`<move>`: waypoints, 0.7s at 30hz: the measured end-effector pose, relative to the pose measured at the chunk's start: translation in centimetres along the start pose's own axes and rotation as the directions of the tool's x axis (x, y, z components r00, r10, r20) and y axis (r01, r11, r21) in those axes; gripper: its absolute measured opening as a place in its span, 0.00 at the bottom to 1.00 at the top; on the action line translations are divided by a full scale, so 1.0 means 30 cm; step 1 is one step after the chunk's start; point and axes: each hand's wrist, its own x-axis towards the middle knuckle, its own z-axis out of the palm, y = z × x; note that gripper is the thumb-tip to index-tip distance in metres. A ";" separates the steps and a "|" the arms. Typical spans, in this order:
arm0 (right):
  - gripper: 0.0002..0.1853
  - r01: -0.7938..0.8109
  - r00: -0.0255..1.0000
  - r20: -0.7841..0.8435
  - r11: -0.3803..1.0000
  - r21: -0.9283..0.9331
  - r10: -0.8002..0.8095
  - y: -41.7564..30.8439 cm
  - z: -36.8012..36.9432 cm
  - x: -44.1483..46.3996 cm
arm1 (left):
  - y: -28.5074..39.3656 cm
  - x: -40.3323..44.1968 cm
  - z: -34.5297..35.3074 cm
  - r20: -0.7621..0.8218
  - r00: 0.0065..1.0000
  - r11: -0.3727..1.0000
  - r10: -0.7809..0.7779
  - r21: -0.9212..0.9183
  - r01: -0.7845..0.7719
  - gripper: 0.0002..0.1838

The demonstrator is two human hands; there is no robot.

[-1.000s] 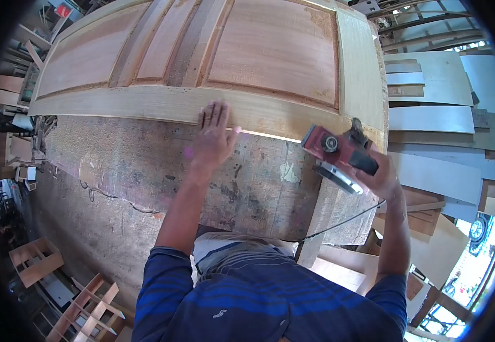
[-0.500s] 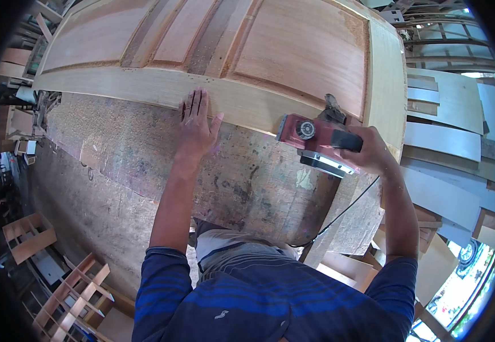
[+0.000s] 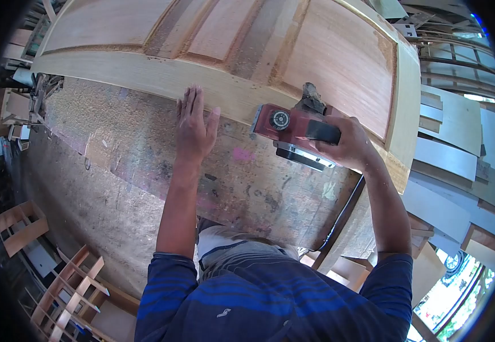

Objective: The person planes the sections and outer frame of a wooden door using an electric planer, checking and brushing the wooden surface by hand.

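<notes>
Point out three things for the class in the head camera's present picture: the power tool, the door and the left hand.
Power tool [image 3: 297,127]: head view, on its red body.
Door [image 3: 220,29]: head view, on its narrow middle panel.
Left hand [image 3: 194,130]: head view, on its back.

The place can be recognised as a woodworking workshop. A large panelled wooden piece [image 3: 341,71], left bare of paint, is laid on a worktable [image 3: 242,191] whose top is stained with dark blotches and spots of pink. Wood crumbs [image 3: 253,74] are scattered along its grooves, and a red power tool [image 3: 294,126] with a trailing cord [image 3: 343,214] is held at its near edge. Flat boards [image 3: 444,158] are piled in overlapping layers to the right. To the lower left, unfinished wooden frames [image 3: 68,290] divided into compartments are set down beside the worn floor [image 3: 76,199].
</notes>
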 end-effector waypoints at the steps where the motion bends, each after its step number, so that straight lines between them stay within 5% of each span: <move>1: 0.15 0.012 1.000 -0.005 1.000 0.001 -0.012 -0.026 0.012 0.021 | -0.021 -0.006 -0.026 -0.036 0.999 1.000 -0.010 -0.024 0.009 0.37; 9: 0.17 0.071 0.997 -0.021 0.996 -0.055 -0.072 -0.248 0.137 0.221 | -0.096 -0.105 -0.161 -0.249 0.968 0.953 -0.014 -0.296 -0.063 0.13; 13: 0.18 0.154 0.985 -0.064 0.983 -0.102 -0.161 -0.364 0.208 0.336 | -0.030 -0.186 -0.190 -0.133 0.987 0.892 0.091 -0.430 -0.140 0.04; 21: 0.21 0.166 0.986 -0.013 0.983 -0.084 -0.168 -0.639 0.312 0.541 | 0.079 -0.249 -0.176 0.082 0.932 0.692 0.354 -0.693 -0.202 0.04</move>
